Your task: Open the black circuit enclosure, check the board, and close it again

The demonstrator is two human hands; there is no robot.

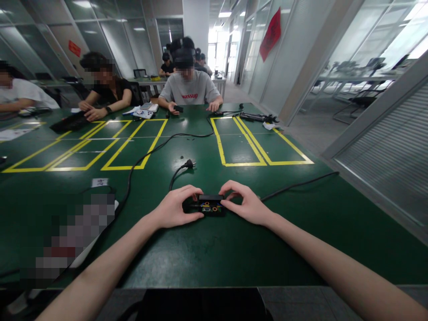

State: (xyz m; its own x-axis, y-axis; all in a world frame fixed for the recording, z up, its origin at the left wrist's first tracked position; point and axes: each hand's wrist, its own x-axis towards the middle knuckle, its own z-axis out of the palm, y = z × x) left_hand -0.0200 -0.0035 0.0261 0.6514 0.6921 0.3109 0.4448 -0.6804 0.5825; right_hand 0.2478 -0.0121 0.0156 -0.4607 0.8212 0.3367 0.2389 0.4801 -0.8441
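Green table [234,249], yellow tape lines [247,147]

Two bare hands are gripping a small open black box [211,205] on a green table [234,249] — left hand [174,208] on the box's left end, right hand [245,206] on its right. A black plug [189,164] is lying just beyond the box.

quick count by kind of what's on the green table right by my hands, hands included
hands: 2, left hand and right hand
black box held between them: 1
black plug: 1
white paper tag: 1
total: 5
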